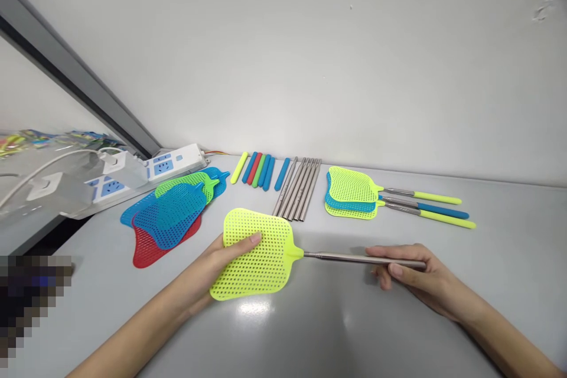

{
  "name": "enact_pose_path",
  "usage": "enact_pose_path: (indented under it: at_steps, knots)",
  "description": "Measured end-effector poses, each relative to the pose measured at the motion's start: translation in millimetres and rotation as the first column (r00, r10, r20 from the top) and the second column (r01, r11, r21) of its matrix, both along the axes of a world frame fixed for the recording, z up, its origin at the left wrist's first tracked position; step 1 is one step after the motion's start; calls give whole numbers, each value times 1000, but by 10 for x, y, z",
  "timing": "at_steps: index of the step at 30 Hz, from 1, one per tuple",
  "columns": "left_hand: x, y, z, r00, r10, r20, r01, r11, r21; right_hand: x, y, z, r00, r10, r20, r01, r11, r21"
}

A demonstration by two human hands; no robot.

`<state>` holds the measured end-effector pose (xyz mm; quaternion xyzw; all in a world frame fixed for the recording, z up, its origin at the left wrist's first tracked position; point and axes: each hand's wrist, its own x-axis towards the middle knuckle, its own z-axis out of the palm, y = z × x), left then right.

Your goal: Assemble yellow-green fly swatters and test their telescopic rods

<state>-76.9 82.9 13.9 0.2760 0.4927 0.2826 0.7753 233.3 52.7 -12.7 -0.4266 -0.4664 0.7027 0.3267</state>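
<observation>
In the lower middle, the left hand (215,263) pinches a holey yellow-green plastic swatter head (268,257), the right hand (429,280) holds its thin silver metal rod (345,257); they look joined, probably needing a round yellow handle (240,168).

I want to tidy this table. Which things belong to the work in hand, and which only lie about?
Belonging, it seems:
- held yellow swatter head
- held metal rod
- loose heads
- coloured handles
- bare rods
- assembled swatters

Probably just lying about:
- power sockets
- white plugs
- white cable

Neon-yellow swatter head (272,257) with perforated grid pattern, silvery rod (349,258), plain grey tabletop (310,331).
</observation>
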Motion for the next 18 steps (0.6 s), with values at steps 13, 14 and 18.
enact_pose_path:
  at_steps: [13,14,18]
  knots:
    - [52,-1,71,994,-85,-72,85,996,-15,-30,-20,-64,994,4,106,-12,997,73]
    - [63,-2,85,993,-85,-80,83,996,-22,-27,-18,-70,995,2,96,-9,997,70]
    - [94,0,124,992,-91,-93,86,995,-52,-19,-14,-88,998,16,57,-19,998,66]
